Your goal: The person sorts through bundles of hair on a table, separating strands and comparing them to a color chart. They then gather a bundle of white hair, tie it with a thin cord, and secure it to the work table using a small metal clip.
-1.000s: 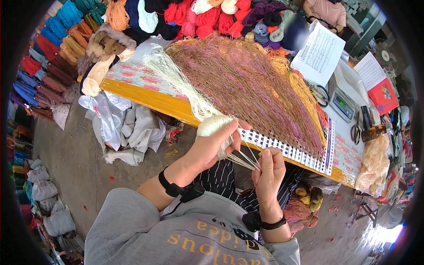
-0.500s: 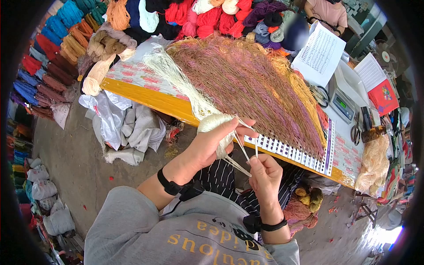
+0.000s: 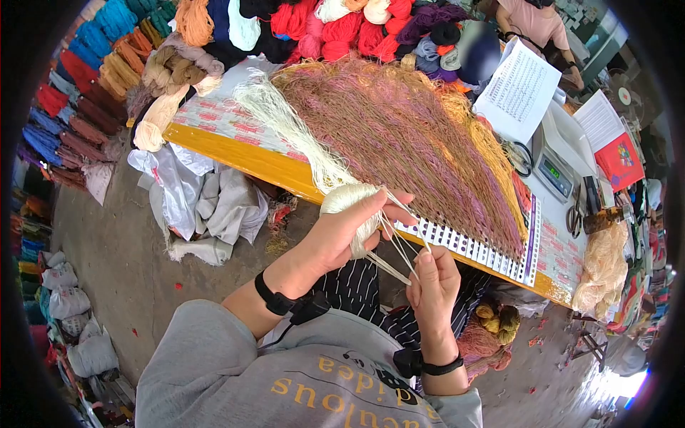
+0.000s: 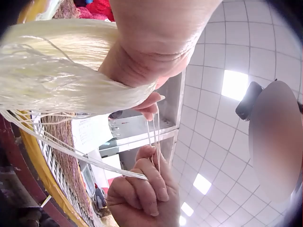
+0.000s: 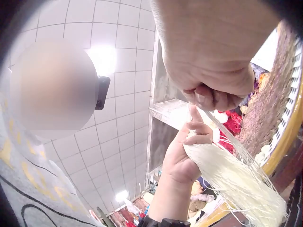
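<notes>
A cream skein of yarn [image 3: 351,200] passes through my left hand [image 3: 335,239], thumb on top and fingers wrapped around it. Its loose tail runs back over the table. Several pale strands [image 3: 389,267] stretch from the skein to my right hand [image 3: 437,279], which pinches them between thumb and curled fingers. One more strand slants from the left fingertips down to the right thumb. In the left wrist view the strands [image 4: 99,163] run into the curled right fingers. From the right wrist, the skein [image 5: 236,182] hangs below the left hand.
Brown, purple and orange yarn [image 3: 399,143] is spread over the table, its ends at a white perforated strip [image 3: 464,242] along the yellow edge [image 3: 242,167]. A scale [image 3: 555,171], scissors [image 3: 574,216] and printed sheets [image 3: 517,89] lie right. A person [image 3: 535,28] is behind.
My right hand dipped, then came back up a little, and a strand now spans from it to the left fingertips. The left hand keeps its hold. The person behind has shifted an arm.
</notes>
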Demonstrator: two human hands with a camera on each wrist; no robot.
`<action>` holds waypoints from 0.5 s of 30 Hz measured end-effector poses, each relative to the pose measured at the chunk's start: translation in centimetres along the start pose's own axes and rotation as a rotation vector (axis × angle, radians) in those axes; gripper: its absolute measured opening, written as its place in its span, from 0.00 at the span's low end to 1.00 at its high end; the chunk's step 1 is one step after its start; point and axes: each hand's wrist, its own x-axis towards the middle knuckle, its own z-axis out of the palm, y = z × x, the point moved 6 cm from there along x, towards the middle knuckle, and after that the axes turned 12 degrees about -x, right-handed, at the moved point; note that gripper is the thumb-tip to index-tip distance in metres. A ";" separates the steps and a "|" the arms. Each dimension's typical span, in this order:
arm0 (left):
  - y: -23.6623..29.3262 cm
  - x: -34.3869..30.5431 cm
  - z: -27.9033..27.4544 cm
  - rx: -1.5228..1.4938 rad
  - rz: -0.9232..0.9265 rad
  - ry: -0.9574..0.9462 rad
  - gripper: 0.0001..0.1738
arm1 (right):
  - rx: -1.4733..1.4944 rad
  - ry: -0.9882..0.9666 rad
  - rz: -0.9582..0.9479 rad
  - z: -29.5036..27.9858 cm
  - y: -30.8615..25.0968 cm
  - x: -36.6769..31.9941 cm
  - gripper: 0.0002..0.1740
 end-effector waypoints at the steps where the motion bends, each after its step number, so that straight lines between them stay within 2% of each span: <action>1: 0.0 0.0 0.0 0.000 0.000 0.000 0.23 | -0.003 -0.004 -0.008 0.0 0.0 0.0 0.10; 3: 0.1 -0.1 0.1 -0.021 -0.011 -0.012 0.23 | -0.006 -0.008 -0.015 0.0 -0.2 0.0 0.11; 5: 0.2 -0.2 0.5 -0.023 -0.008 0.009 0.24 | 0.012 -0.037 0.079 0.3 -0.2 -0.2 0.13; 8: 0.1 -0.1 -0.4 0.042 -0.002 -0.004 0.23 | 0.124 -0.508 0.237 2.1 0.0 -1.0 0.21; 9: 0.1 0.0 -0.6 0.109 0.000 -0.038 0.23 | 0.124 -0.508 0.236 1.8 0.3 -1.0 0.21; 11: -0.1 0.1 -0.7 0.161 0.038 -0.085 0.25 | 0.213 -0.610 -0.063 1.6 -0.7 -1.4 0.22; 12: -0.7 0.2 -1.1 0.077 -0.010 -0.096 0.26 | 0.257 -0.463 -0.118 0.9 -1.7 -0.9 0.23; 13: -1.1 0.2 -1.3 -0.007 -0.059 -0.107 0.27 | 0.432 -0.388 -0.172 -0.1 -1.3 -0.1 0.21; 15: -1.1 0.1 -0.7 -0.003 -0.064 -0.122 0.28 | 0.751 -0.052 -0.127 -2.1 -1.4 1.2 0.18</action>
